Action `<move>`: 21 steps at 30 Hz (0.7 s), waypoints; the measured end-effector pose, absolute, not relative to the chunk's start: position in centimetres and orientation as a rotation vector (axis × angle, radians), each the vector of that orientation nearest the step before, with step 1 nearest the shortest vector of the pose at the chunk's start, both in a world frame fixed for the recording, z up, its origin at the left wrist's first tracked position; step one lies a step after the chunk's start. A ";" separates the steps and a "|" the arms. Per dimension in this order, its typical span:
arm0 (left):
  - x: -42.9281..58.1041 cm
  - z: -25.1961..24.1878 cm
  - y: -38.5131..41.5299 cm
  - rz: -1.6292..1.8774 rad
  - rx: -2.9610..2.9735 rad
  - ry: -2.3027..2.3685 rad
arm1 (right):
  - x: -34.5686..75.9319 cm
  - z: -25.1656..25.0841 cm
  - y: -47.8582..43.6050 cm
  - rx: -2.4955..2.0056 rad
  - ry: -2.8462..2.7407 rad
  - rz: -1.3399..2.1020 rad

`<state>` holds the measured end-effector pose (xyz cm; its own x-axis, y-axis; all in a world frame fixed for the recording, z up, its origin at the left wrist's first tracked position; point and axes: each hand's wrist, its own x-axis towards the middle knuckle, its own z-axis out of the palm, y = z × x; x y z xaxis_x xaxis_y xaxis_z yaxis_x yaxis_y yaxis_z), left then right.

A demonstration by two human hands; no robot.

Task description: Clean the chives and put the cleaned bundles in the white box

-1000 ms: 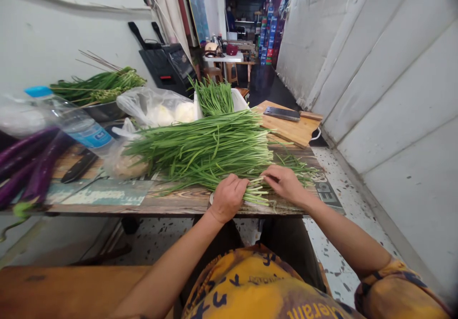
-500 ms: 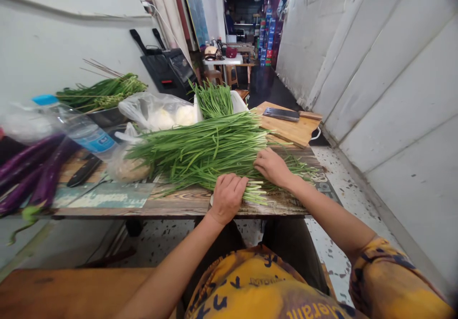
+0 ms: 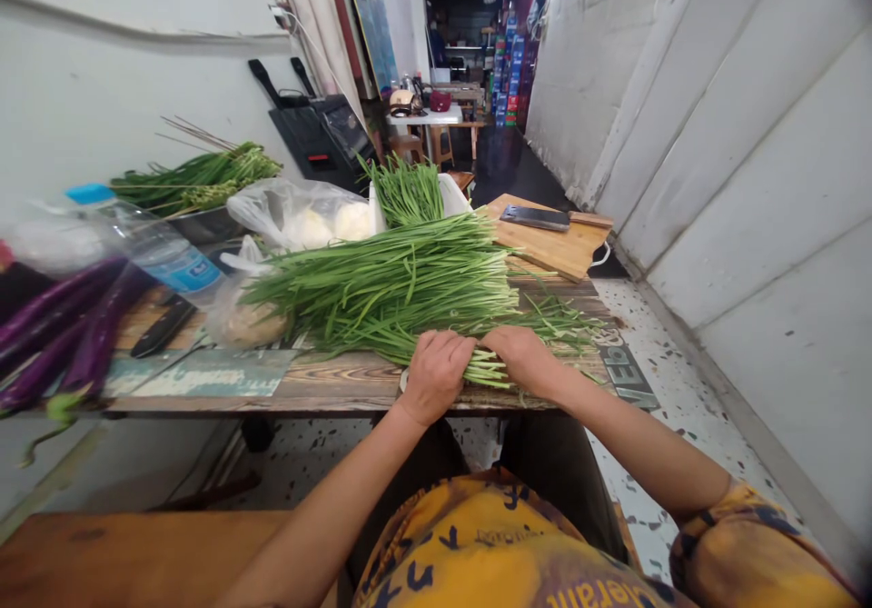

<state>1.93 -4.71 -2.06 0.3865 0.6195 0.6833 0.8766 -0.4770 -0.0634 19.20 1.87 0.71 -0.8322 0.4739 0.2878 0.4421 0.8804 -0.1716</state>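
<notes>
A big heap of long green chives (image 3: 401,281) lies across the wooden table (image 3: 327,381), pale cut ends toward me. My left hand (image 3: 436,372) is closed around a bunch of the stalks near their pale ends at the table's front edge. Right beside it, my right hand (image 3: 521,358) rests curled on the same stalk ends, fingers pressed on them. The two hands nearly touch.
A wooden cutting board (image 3: 555,244) with a cleaver (image 3: 538,217) sits at the far right corner. Left are purple eggplants (image 3: 61,326), a water bottle (image 3: 153,249), a black-handled knife (image 3: 163,326) and plastic bags (image 3: 300,208). More greens (image 3: 197,176) lie behind. A white wall runs along the right.
My right hand reached up onto the chive heap half a second ago, then came back down to the stalk ends beside my left hand. The left hand stayed put.
</notes>
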 end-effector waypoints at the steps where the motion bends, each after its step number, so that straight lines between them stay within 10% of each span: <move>1: 1.9 -2.1 -4.5 -0.825 -2.267 -1.283 | 19.2 0.7 1.9 -0.709 -2.724 0.103; 10: 1.8 -2.3 -4.4 -0.796 -2.283 -1.294 | 22.4 2.6 5.1 -0.745 -2.666 0.568; 21: 1.9 -2.7 -4.4 -0.784 -2.251 -1.291 | 17.9 0.3 8.7 -1.024 -2.619 -0.252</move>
